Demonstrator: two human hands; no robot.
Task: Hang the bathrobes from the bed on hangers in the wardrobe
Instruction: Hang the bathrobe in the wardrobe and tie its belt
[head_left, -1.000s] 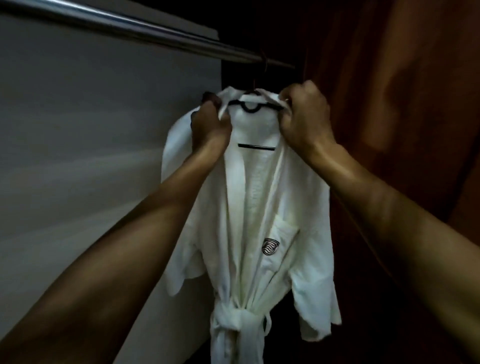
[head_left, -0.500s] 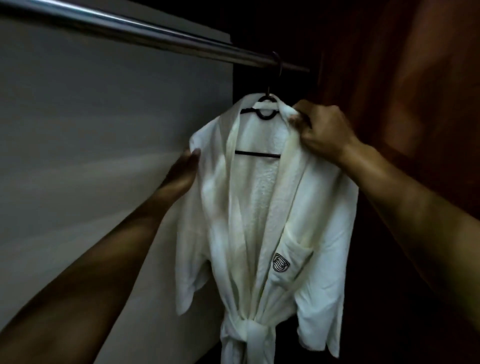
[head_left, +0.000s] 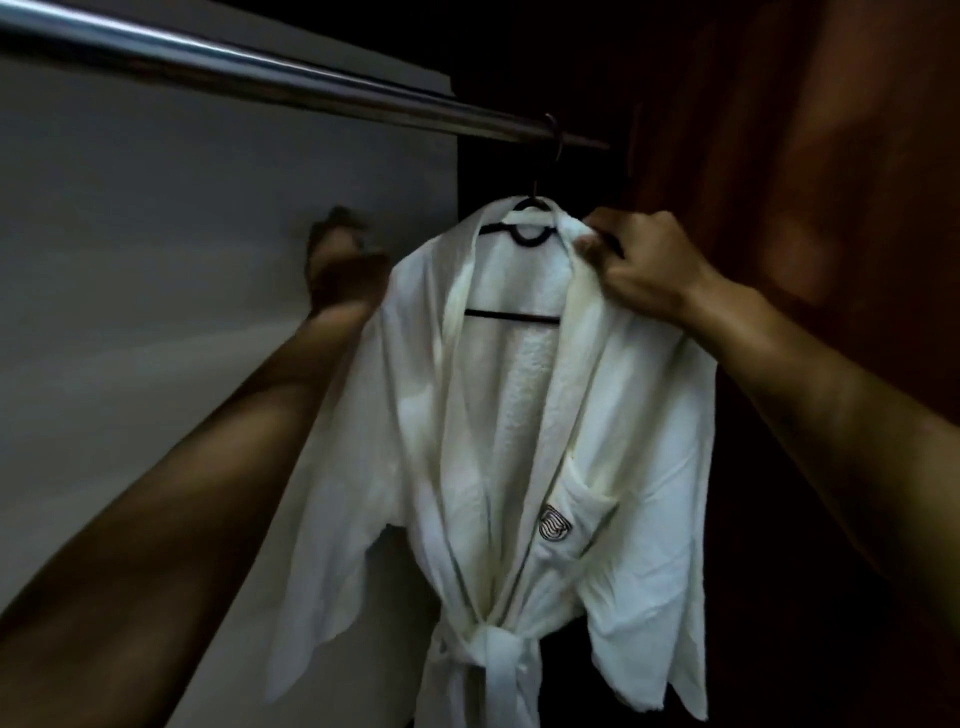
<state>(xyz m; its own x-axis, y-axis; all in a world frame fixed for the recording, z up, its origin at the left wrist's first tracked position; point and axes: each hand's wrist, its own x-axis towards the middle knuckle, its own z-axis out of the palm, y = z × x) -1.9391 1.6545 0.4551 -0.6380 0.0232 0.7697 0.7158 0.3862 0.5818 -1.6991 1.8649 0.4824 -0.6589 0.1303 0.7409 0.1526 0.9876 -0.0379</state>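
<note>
Head view, looking up into the wardrobe (head_left: 831, 234). Seeing the white bathrobe (head_left: 498, 441) hanging on a black hanger (head_left: 524, 240), hook sitting over the steel rail (head_left: 260, 78) near its far end, close to the dark wooden side.

Pinching the collar at the robe's right shoulder with the right hand (head_left: 644, 275), fingers curled round the cloth, apparently tugging it square over the hanger's arm. Holding the left hand (head_left: 340, 260) just beside the other shoulder, in front of the pale panel (head_left: 156, 286); too blurred for telling whether it is touching the cloth or how the fingers are lying. Working with the hands well apart, one at each shoulder.

Judging this robe as nearly done: hooked on, belt (head_left: 498, 649) tied at the waist, pocket emblem (head_left: 556, 527) facing out, sleeves dropping at both sides. Remaining for it, probably only evening the shoulders and letting go.

Seeing no second robe or hanger on the visible stretch of rail, and no bed in view, so not knowing how many are waiting; going by the task wording, likely more fetching and hanging ahead.
</note>
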